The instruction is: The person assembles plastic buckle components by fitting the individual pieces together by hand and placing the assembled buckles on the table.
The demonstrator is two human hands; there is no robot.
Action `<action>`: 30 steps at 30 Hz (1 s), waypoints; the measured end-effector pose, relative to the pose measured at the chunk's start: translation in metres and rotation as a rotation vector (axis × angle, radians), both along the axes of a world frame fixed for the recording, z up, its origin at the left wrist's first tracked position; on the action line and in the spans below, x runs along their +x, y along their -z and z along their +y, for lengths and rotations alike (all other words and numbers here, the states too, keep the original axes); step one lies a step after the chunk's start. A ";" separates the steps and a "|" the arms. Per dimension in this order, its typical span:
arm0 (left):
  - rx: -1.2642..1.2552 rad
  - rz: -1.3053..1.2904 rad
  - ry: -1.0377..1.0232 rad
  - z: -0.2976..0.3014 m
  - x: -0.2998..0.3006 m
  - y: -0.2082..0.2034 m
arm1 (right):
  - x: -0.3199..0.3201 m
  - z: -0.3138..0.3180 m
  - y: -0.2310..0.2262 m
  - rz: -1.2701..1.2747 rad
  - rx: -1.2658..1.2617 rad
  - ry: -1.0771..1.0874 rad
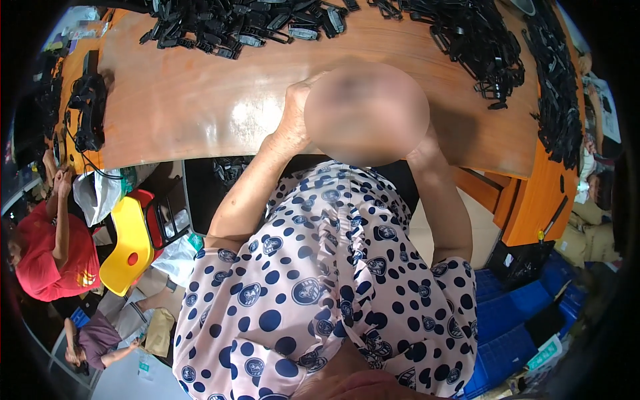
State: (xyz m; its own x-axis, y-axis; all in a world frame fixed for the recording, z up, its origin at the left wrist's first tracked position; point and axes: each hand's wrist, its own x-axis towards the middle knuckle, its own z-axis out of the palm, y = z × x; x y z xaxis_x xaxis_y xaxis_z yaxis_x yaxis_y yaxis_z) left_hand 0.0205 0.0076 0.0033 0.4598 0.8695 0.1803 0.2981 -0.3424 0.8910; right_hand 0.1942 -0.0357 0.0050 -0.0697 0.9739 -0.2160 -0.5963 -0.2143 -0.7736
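Both of my hands are held close together over the near part of the wooden table. A round blurred patch covers most of them. Of my left hand, the back and wrist show at the left of this patch. My right hand shows only around the wrist, at the patch's lower right. The fingers of both hands are hidden, and so is anything they may hold. Beyond my hands, at the far edge, lies a heap of small black plastic parts, some with grey faces.
More black parts are piled at the far right, with a long row along the right side. A black device with a cable sits at the left. A yellow chair and a person in red are farther left; blue crates stand lower right.
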 end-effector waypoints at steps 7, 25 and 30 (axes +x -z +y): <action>0.102 0.078 0.034 -0.007 -0.001 0.009 | 0.001 -0.005 0.011 -0.254 -0.055 -0.003; 0.368 0.148 0.098 -0.019 -0.017 -0.002 | 0.018 0.013 -0.027 -0.699 -0.230 -0.570; 0.329 0.171 0.173 -0.032 -0.031 -0.010 | 0.015 0.012 -0.015 -0.435 -0.379 -0.788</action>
State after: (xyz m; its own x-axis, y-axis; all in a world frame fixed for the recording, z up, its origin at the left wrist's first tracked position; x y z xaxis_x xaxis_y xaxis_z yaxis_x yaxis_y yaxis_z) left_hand -0.0106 -0.0247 0.0137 0.6418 0.6851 0.3446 0.3450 -0.6593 0.6681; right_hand 0.2094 -0.0232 0.0200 -0.5109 0.5434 -0.6661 0.1457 -0.7089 -0.6901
